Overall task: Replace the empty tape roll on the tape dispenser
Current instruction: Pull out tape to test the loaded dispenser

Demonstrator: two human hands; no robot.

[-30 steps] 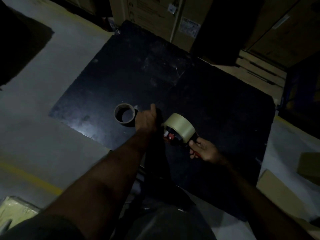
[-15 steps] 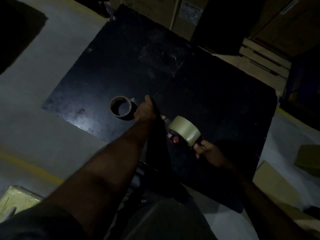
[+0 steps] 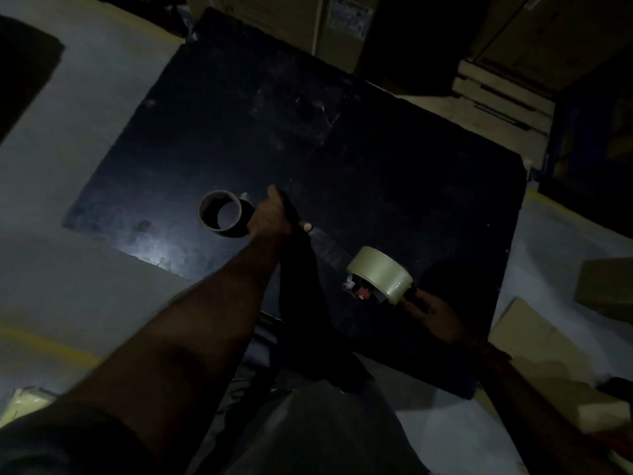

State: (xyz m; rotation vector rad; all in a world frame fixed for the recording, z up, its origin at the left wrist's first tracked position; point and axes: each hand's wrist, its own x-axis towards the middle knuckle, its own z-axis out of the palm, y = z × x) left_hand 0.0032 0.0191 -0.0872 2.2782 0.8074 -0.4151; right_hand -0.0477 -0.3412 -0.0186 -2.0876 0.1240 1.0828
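Beige tape strip [image 3: 325, 246] is lengthening as our left hand [image 3: 270, 219], pinching its end, is pulling away from the reloaded dispenser [image 3: 359, 290] we are gripping in our right hand [image 3: 432, 315] over the table [image 3: 394, 159].

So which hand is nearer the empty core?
Left. The left hand, pinching the tape end, is beside the empty core; the right hand, farther off, grips the dispenser.

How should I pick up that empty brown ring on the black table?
Pinch the thin wall of the empty ring from above, one finger inside the hole, thumb outside. It lies flat on the table with its hole facing up.
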